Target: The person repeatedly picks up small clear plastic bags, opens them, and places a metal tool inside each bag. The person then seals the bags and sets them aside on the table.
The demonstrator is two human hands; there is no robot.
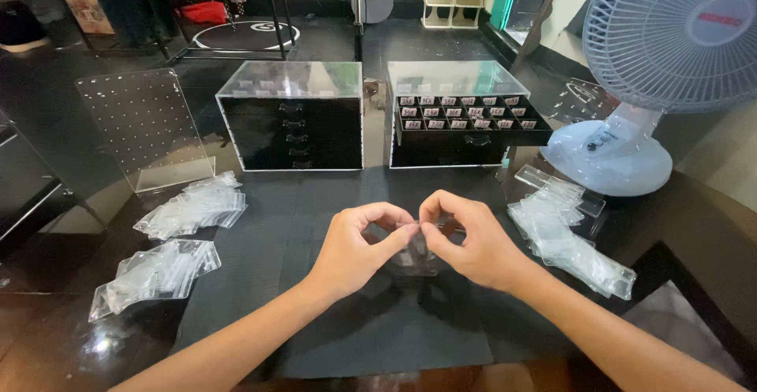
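We see two bare forearms, with no sleeve reaching as far as the wrists. Our left hand (pixel 359 246) and right hand (pixel 465 242) wear no gloves, rings, watch or bracelet that we can make out. The fingernails look short and plain. Nothing more of us shows than forearms and hands.
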